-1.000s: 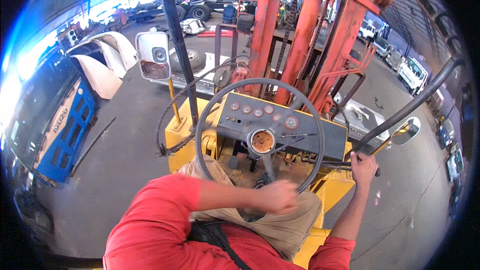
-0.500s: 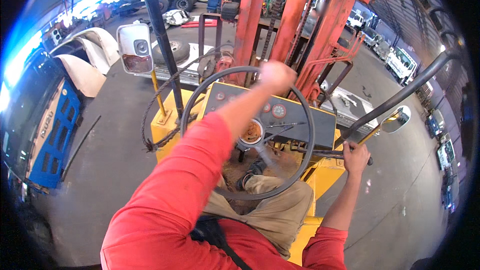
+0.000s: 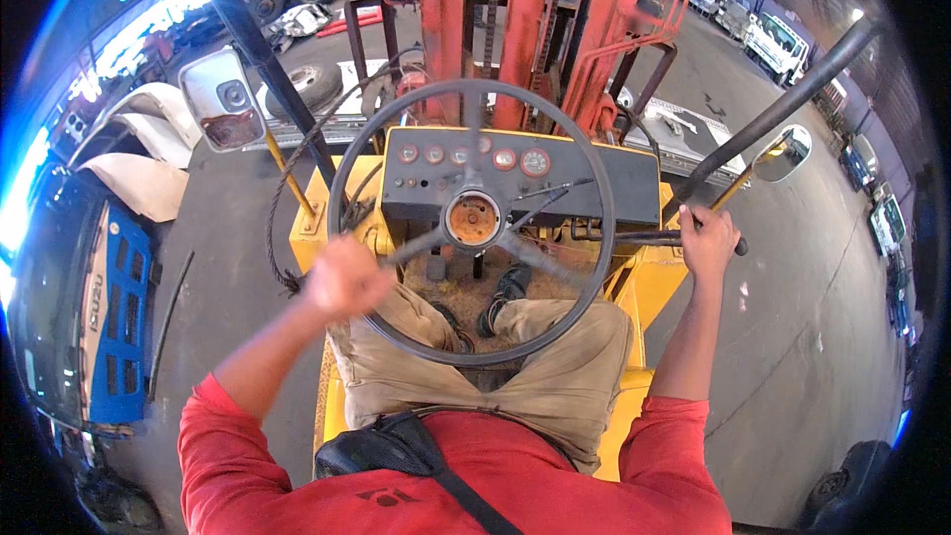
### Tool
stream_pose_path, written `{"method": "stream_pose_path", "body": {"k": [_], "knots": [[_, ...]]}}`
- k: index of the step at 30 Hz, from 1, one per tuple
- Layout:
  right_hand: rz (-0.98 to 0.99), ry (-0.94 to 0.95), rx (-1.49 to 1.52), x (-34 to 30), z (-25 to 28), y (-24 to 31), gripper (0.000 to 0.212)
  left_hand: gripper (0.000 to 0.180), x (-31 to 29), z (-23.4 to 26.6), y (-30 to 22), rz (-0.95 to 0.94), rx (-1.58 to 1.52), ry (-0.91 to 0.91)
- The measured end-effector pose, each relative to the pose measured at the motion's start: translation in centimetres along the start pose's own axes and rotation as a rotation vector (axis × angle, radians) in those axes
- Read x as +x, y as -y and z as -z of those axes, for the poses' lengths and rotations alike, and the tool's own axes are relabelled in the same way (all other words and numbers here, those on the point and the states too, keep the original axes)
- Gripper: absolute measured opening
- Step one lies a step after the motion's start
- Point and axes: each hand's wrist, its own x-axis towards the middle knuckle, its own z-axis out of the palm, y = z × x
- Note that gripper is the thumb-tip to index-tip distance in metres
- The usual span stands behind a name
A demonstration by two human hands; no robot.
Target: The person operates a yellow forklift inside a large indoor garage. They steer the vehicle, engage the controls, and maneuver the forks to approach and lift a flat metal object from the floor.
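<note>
A large black steering wheel (image 3: 474, 359) stands in front of me, its spokes smeared by motion. My left hand (image 3: 347, 277), blurred, is closed round the rim at its lower left. To the right of the wheel, my right hand (image 3: 709, 238) is wrapped round the end of a black lever (image 3: 649, 237). Behind the wheel is a dark dashboard (image 3: 619, 178) with several round red-rimmed gauges. The wheel's hub (image 3: 473, 219) is open and rusty orange. My legs in tan trousers straddle the space below, with a dark shoe (image 3: 507, 294) on the floor.
A red mast (image 3: 528, 20) with chains rises ahead, and people stand beyond it. Mirrors flank me at left (image 3: 222, 99) and right (image 3: 783, 154). A blue panel (image 3: 119, 322) and white curved body parts (image 3: 149, 178) lie left. Parked trucks (image 3: 776, 45) line the right side.
My left hand has swept from the top of the steering wheel down to its lower left, turning it. My right hand stays on the lever. The view has shifted slightly.
</note>
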Motion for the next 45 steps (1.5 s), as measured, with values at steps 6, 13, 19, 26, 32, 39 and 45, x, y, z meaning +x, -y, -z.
{"method": "stream_pose_path", "body": {"k": [6,13,19,26,32,39,45], "knots": [[0.035,-0.123,0.046,0.2,-1.7,0.0,0.029,0.049,18.6,-3.1,9.7,0.506,0.033,-0.250],[0.029,-0.125,-0.019,0.5,-3.6,-2.3,0.030,0.042,35.2,-10.7,-5.4,0.363,-0.049,0.042],[0.012,-0.096,-0.052,0.3,-4.2,-0.1,0.031,0.030,23.0,-17.5,-17.4,-0.213,-0.369,-0.122],[0.000,-0.093,0.004,-0.4,-5.2,0.7,0.030,0.033,2.0,-9.1,-11.2,-0.387,-0.523,0.058],[0.006,-0.083,0.052,-0.8,-5.1,0.5,0.032,0.038,-2.2,-3.4,-0.2,-0.028,-0.203,-0.165],[-0.019,-0.087,0.014,-1.0,-6.7,1.7,0.033,0.036,4.1,-4.4,9.8,0.425,-0.051,-0.453],[-0.042,-0.103,0.002,-1.5,-7.6,2.2,0.033,0.038,10.5,-5.6,13.5,0.498,-0.092,-0.459]]}}
